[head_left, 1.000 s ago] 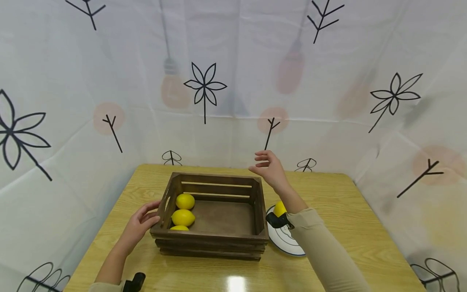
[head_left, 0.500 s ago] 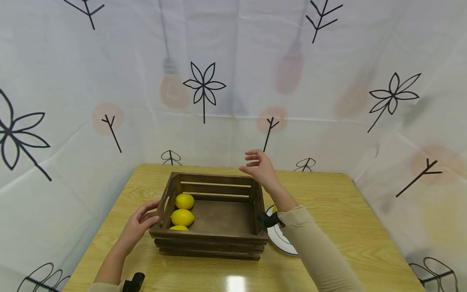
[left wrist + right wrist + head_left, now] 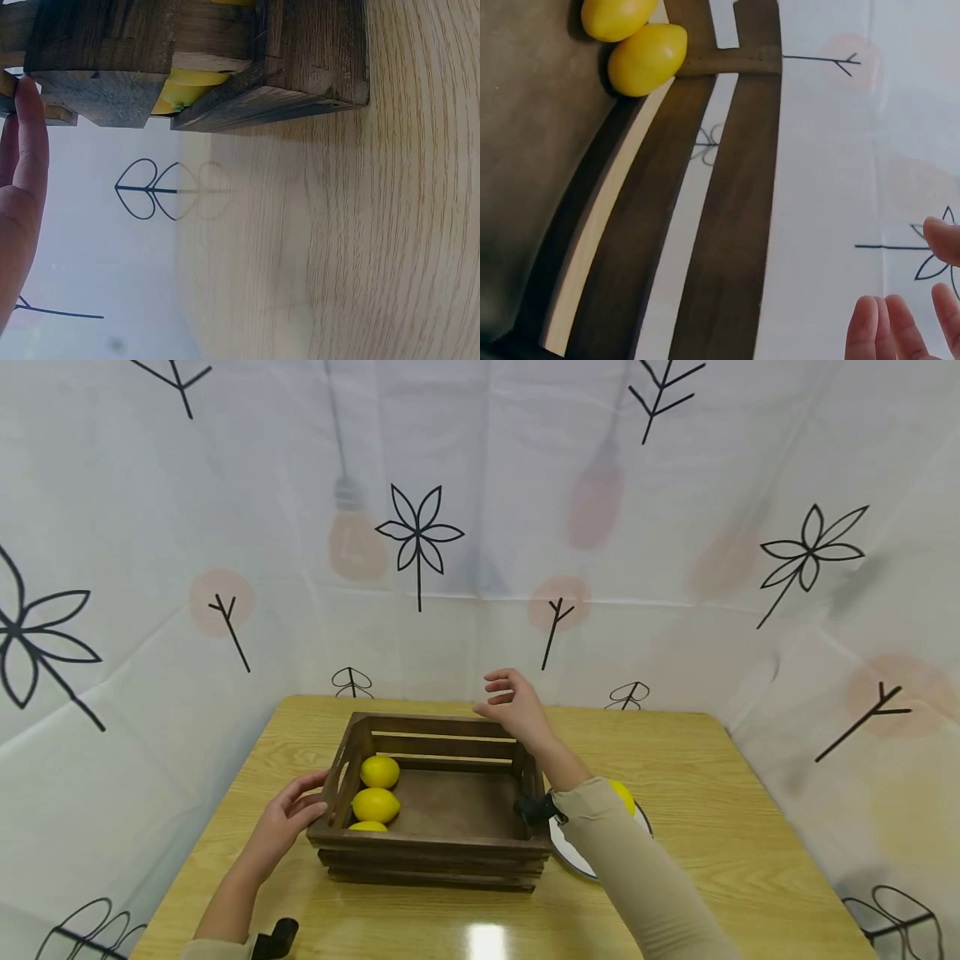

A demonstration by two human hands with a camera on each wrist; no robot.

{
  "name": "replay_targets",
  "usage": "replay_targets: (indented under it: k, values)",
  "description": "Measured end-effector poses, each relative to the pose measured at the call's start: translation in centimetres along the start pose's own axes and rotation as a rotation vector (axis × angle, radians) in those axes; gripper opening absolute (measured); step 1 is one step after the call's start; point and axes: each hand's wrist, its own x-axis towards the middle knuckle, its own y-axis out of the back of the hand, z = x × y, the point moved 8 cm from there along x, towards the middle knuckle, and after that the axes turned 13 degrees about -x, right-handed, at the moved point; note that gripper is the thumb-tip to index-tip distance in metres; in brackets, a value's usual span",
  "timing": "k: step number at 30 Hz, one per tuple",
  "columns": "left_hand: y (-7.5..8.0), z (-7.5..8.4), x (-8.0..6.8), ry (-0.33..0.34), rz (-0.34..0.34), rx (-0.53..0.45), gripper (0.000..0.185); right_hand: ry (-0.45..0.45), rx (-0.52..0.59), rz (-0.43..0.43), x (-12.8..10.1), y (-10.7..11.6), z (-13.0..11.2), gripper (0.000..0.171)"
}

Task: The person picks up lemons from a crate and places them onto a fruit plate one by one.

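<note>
In the head view, a wooden crate (image 3: 431, 864) is seen a little left of the middle of the table (image 3: 750, 860), and three lemons (image 3: 376, 805) are lined along its left end; the nearest is partly hidden by the front rim. Between the crate and the table's right edge a plate (image 3: 568, 847) with another lemon (image 3: 622, 795) is shown only in this view, both partly covered by the right sleeve (image 3: 637, 868). The crate's left end is touched by the left hand (image 3: 288, 810), its fingers extended, not clenched. By the left wrist camera that end is shown from outside, and yellow fruit is glimpsed through a gap in the wood. The right hand (image 3: 517, 710) is held above the crate's back rim, fingers loosely bent; in the right wrist view, nothing is seen grasped between its fingertips, and two lemons are shown touching.
</note>
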Motion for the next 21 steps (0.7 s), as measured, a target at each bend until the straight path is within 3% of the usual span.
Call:
replay_targets:
  k: [21]
  values:
    - [0.2, 0.0, 0.1, -0.007, -0.002, -0.007, 0.046, 0.025, 0.008, -0.076, 1.3, -4.6, -0.4, 0.042]
